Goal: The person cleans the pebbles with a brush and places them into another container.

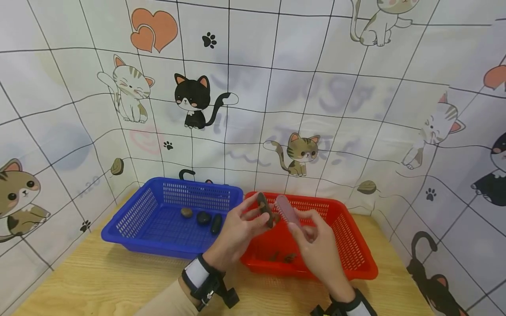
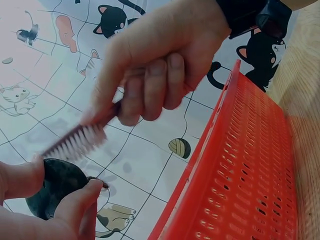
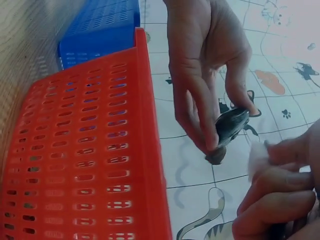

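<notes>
Above the red basket, my left hand pinches a dark, smooth stone between thumb and fingers. A small brown clump shows at the stone's lower edge in the right wrist view. My right hand grips a pink brush with its fingers curled round the handle end. White bristles face the stone in the left wrist view, very near it; whether they touch cannot be told. The brush is blurred in the right wrist view.
Left of the red basket stands a blue basket holding a brown stone, a round black stone and a long black stone. Brown bits lie in the red basket. Behind both rises a cat-patterned sheet; the table is wooden.
</notes>
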Demonstrator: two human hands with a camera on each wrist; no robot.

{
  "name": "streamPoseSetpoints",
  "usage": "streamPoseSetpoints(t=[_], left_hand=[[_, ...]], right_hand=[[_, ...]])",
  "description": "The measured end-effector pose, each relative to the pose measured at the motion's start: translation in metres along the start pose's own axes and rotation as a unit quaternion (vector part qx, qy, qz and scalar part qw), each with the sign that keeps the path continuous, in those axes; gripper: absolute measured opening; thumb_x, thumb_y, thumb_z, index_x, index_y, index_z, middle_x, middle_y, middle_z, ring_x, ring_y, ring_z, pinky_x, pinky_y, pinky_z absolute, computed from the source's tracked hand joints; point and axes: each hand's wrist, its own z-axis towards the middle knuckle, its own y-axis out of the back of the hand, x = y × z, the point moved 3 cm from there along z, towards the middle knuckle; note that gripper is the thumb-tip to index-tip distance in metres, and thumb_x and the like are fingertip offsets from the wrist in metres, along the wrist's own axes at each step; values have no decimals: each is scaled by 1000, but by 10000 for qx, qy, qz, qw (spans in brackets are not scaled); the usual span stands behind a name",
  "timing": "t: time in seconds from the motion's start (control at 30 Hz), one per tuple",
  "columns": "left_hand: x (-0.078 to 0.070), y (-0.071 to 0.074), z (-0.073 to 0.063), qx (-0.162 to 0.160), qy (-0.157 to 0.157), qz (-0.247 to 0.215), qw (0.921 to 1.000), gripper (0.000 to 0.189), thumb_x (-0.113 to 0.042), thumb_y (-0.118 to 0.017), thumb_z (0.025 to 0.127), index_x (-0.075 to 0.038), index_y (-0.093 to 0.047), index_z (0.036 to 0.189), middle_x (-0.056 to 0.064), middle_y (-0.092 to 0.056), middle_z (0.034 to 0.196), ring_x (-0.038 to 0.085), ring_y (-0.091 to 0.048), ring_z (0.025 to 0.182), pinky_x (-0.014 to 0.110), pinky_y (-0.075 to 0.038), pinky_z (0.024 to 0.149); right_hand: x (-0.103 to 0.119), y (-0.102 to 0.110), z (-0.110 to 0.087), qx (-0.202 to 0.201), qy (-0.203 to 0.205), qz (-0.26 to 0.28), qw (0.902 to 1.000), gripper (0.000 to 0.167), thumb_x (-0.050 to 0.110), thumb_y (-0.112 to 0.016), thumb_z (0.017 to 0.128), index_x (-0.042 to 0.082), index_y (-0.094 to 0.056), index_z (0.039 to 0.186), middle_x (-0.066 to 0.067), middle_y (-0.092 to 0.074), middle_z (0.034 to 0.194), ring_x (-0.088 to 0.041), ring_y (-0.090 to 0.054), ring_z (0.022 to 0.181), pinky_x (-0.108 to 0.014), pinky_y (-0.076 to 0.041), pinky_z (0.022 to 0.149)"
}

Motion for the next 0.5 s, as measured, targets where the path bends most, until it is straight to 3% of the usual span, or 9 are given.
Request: streamPoseSetpoints(t=[0.13, 0.23, 0.37, 0.5], left_hand=[[2, -2, -1, 164, 75, 80, 9998, 75, -6, -72, 115, -19, -41, 182, 28, -58, 172, 45, -72, 150, 51, -61, 121], [3, -5, -2, 452, 232, 161, 9986, 75, -7, -73, 114, -23, -44, 181, 25, -59, 173, 44, -72, 150, 50, -61, 121], [4, -9, -5, 706, 458, 232, 9962, 75, -7, -74, 114, -27, -46, 180, 24, -58, 174, 43, -73, 148, 48, -64, 119], [0, -6, -7, 692, 318, 178, 9969, 74, -8, -72, 115, -25, -43, 181, 26, -56, 176, 44, -72, 149, 49, -63, 119]], right_hand=[[5, -3, -5, 245, 151, 115, 9995, 37, 17, -83, 110, 17, -69, 145, -5, -72, 78, -6, -55, 55, -26, -50, 47], [7, -7, -7, 379, 375, 185, 9984, 35, 14, -81, 111, 12, -68, 144, -14, -85, 102, -10, -65, 60, -29, -58, 51], [8, -8, -7, 133, 428, 124, 9989, 32, 13, -80, 111, 7, -69, 140, -22, -87, 114, -9, -68, 65, -27, -57, 52], [7, -5, -5, 51, 144, 92, 9998, 32, 15, -83, 110, 9, -71, 139, -23, -86, 128, -7, -65, 62, -24, -50, 49]])
